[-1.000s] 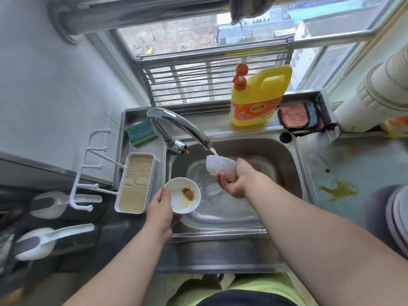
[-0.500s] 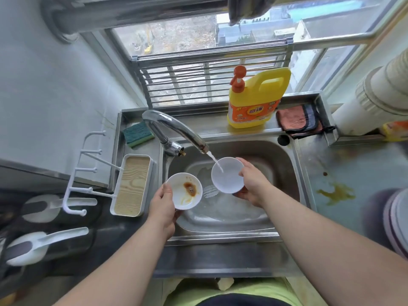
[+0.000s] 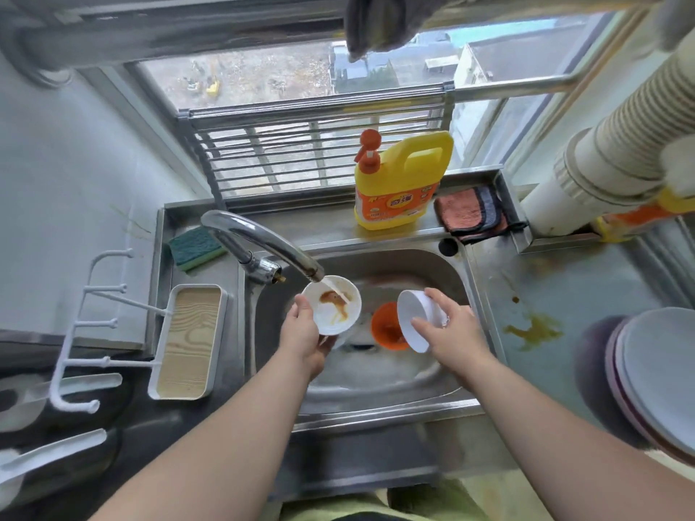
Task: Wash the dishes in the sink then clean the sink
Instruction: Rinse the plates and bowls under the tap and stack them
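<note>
- Head view: the left hand (image 3: 301, 332) grips a small white dish (image 3: 332, 304) by its near rim, thumb on the edge and fingers curled underneath, holding it over the left part of the sink (image 3: 466, 291).
- The dish faces up, and brown sauce is smeared across its inside.
- The dish sits directly under the spout of the tap (image 3: 259, 240), and a thin stream of water falls from the spout onto the sauce.
- The right hand (image 3: 447, 329) holds a second white bowl (image 3: 415, 319), fingers wrapped round its outside, over the right part of the sink.
- This bowl is tipped on its side, its open mouth turned to the left, toward the other hand; its inside looks clean.
- The two hands are apart, with an orange bowl (image 3: 387, 330) lying in the sink between and below them; it has brown residue inside and is partly hidden by the tilted white bowl.
- A green sponge (image 3: 195, 248) lies on the ledge left of the tap, and a white tray (image 3: 188, 340) with a wood-grain base sits beside the sink on the left.
- A yellow detergent bottle (image 3: 402, 182) with an orange pump stands on the back ledge, with folded cloths (image 3: 470, 214) just to its right.
- On the counter right of the sink are yellowish spill marks (image 3: 534, 329), and a stack of plates (image 3: 654, 377) at the far right edge.
</note>
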`<state>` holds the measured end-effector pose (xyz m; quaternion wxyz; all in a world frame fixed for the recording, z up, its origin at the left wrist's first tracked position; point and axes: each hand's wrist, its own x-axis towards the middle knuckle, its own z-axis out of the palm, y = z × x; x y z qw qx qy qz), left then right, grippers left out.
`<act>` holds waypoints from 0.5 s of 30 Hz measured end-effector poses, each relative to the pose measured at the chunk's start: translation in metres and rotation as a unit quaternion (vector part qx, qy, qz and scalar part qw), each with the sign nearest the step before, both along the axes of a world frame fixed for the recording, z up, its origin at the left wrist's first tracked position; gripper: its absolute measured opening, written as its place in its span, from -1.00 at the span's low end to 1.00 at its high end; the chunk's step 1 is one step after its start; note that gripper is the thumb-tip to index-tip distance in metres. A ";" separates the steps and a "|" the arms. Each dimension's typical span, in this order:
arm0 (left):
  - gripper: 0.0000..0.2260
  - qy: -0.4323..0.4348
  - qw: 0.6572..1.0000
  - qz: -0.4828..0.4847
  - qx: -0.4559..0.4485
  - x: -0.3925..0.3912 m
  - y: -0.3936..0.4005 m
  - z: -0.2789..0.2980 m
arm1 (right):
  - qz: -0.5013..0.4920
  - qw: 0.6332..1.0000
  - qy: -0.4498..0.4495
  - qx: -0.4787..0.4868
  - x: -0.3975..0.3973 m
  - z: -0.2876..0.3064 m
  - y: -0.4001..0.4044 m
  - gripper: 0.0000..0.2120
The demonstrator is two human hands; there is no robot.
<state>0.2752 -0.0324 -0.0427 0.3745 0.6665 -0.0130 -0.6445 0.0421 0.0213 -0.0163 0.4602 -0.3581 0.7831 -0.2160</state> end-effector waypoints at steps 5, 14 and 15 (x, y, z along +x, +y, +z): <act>-0.67 0.063 0.995 -0.079 0.020 -0.038 -0.007 -0.020 | -0.001 1.000 0.010 -0.008 -0.010 0.014 0.017 -0.48; -0.57 -0.021 0.995 -0.089 0.039 -0.009 -0.003 -0.033 | 0.019 1.000 0.021 0.002 -0.017 0.011 0.027 -0.49; -0.58 -0.012 0.997 -0.074 0.034 -0.013 -0.009 -0.032 | 0.016 1.000 0.017 -0.001 -0.016 0.011 0.028 -0.48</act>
